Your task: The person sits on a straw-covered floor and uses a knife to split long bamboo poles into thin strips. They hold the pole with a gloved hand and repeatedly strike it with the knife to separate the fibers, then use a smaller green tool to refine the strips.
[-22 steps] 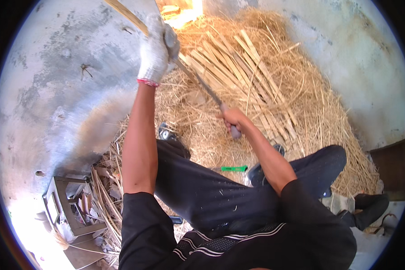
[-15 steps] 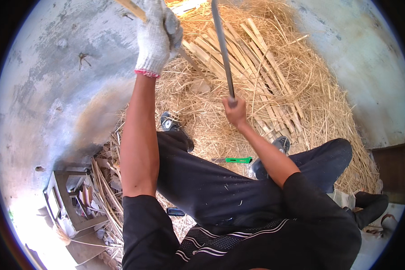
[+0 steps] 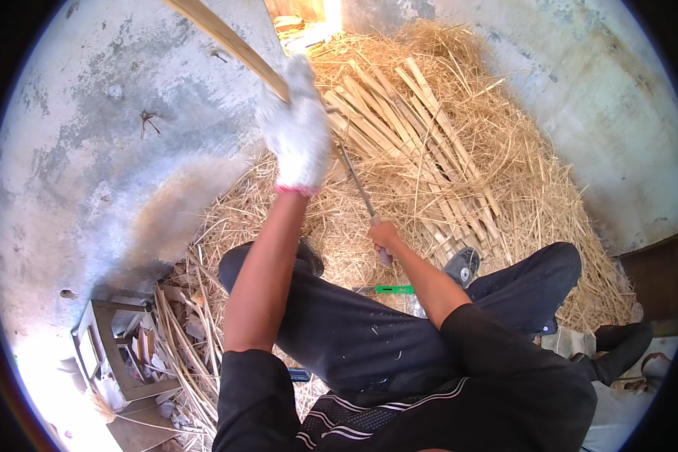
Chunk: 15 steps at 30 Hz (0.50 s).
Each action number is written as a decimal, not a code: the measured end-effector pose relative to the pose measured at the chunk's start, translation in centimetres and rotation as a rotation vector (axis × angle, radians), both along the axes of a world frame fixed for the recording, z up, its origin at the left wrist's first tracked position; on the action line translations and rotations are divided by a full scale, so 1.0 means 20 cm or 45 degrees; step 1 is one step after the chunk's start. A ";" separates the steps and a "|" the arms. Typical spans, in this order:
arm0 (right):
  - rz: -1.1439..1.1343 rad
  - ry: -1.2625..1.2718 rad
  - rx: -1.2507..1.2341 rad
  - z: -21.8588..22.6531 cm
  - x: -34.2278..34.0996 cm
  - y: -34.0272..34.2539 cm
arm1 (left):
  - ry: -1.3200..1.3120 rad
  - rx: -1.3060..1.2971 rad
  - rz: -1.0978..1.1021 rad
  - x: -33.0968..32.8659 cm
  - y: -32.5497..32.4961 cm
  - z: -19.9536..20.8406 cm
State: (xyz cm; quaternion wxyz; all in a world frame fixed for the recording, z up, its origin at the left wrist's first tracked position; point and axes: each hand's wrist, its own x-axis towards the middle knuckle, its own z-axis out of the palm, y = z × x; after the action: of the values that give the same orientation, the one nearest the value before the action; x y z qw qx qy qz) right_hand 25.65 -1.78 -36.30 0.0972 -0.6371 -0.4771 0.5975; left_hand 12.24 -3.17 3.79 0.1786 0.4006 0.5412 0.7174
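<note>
Left hand [image 3: 300, 132] is in a white knit glove with a pink cuff, and its fingers are wrapped all the way round a long pale bamboo strip [image 3: 230, 45], so it's a full closed grip. The strip runs up and away toward the top left, over the bare concrete floor [image 3: 105, 151], and its lower end sits in the glove. Right hand [image 3: 384, 237] is bare, fingers curled tight round the handle of a long thin blade [image 3: 354, 181]; the blade angles up and left from that fist until it meets the strip right at the gloved hand, though I can't tell exactly where the edge touches because the glove covers that bit. The person is sitting with dark trousers, knees spread, and both arms come up between them. Just beyond the hands is a big heap of straw-like shavings [image 3: 505, 173] spread across the floor, with a bundle of split bamboo slats [image 3: 407, 120] lying on top of it. A small green tool [image 3: 394, 289] lies on the shavings right by the right forearm. A low wooden stool [image 3: 109, 350] sits near the floor's lower left edge, with loose strips beside it.
</note>
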 end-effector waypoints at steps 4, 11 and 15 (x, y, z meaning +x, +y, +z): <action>-0.073 -0.344 0.363 -0.09 -0.07 -0.09 | 0.045 -0.096 0.039 0.18 -0.04 -0.10; -0.212 0.469 -0.195 0.03 -0.05 -0.14 | 0.176 -0.066 -0.063 0.00 0.08 -0.23; -0.114 1.084 -0.913 0.17 0.21 0.01 | -0.136 -0.155 -0.180 -0.12 0.20 -0.20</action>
State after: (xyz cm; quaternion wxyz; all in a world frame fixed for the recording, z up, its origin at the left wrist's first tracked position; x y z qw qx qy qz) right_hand 29.85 -1.57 -32.86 0.0838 -0.3523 -0.1350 0.9223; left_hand 9.84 0.77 -0.17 0.2815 0.3874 0.5439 0.6891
